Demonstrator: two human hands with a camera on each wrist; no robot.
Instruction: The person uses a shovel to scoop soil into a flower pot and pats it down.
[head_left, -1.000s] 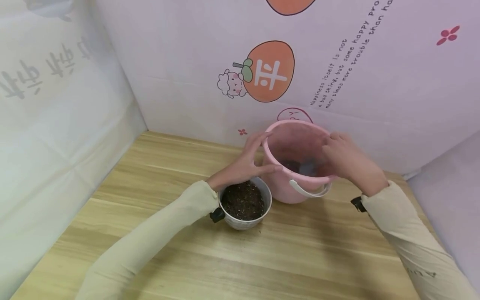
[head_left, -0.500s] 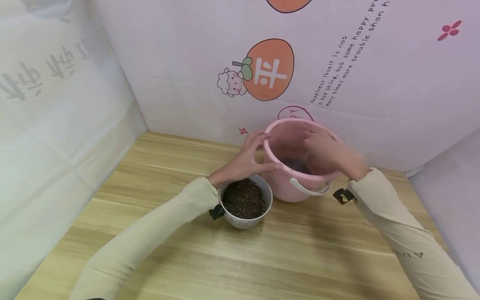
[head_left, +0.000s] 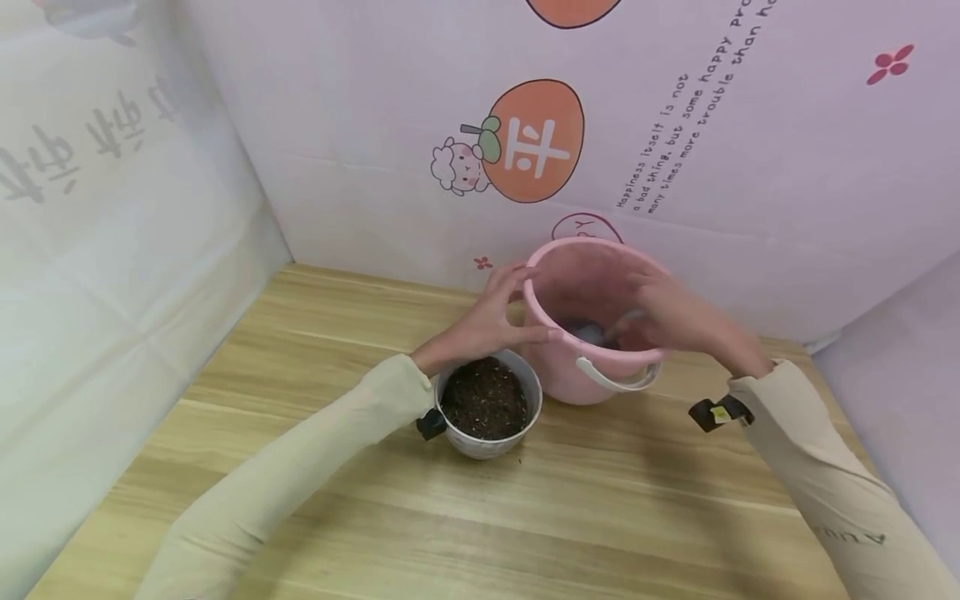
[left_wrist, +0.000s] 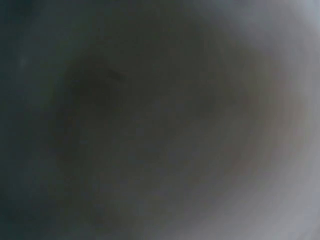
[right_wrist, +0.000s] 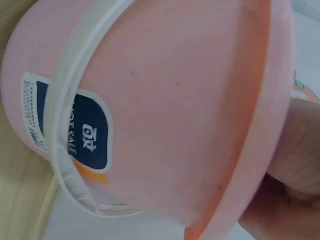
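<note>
A pink bucket (head_left: 573,379) with a white handle (head_left: 615,382) stands by the back wall. My left hand (head_left: 487,321) steadies its left rim, thumb at the front and fingers farther back. My right hand (head_left: 678,317) reaches over the right rim into the bucket, holding a small grey-blue scoop (head_left: 591,334) low inside, near dark soil. Part of that scoop is hidden by the hand and rim. In the right wrist view, the bucket's outer wall (right_wrist: 170,110) fills most of the picture, with the right hand (right_wrist: 292,175) behind its rim. The left wrist view is a dark blur.
A whitish pot (head_left: 487,446) filled with dark soil (head_left: 487,400) stands left of the bucket, under my left wrist. All stand on a wooden tabletop (head_left: 450,533). Printed white sheeting (head_left: 360,125) rises behind and at the sides.
My right hand has dipped farther left into the bucket, then come back toward the right rim with the scoop. The left hand has kept its place on the rim.
</note>
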